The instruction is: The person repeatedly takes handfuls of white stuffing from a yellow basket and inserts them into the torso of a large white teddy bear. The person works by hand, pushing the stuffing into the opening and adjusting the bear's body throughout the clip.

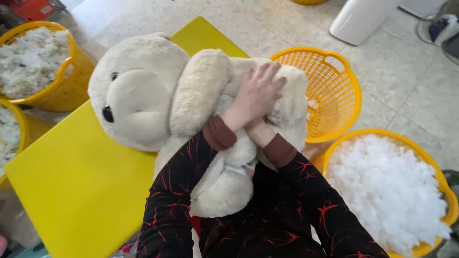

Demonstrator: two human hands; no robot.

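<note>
A large cream plush toy (pixel 138 91) with black eyes lies on a yellow table (pixel 71 191), its head to the left and its body toward me. My left hand (pixel 256 93) presses on top of the toy's body with the fingers spread and gripping the fur. My right hand is hidden under the left hand and in the plush. Only the right wrist (pixel 262 134) shows, going into the toy's body. Both arms wear dark sleeves with red marks and brown cuffs.
An empty yellow basket (pixel 334 95) stands right of the toy. At the lower right, another yellow basket (pixel 363 134) holds white stuffing (pixel 387 191). Two yellow baskets on the left (pixel 71 76) (pixel 21 126) hold greyish stuffing. A white container (pixel 358 19) stands on the tiled floor.
</note>
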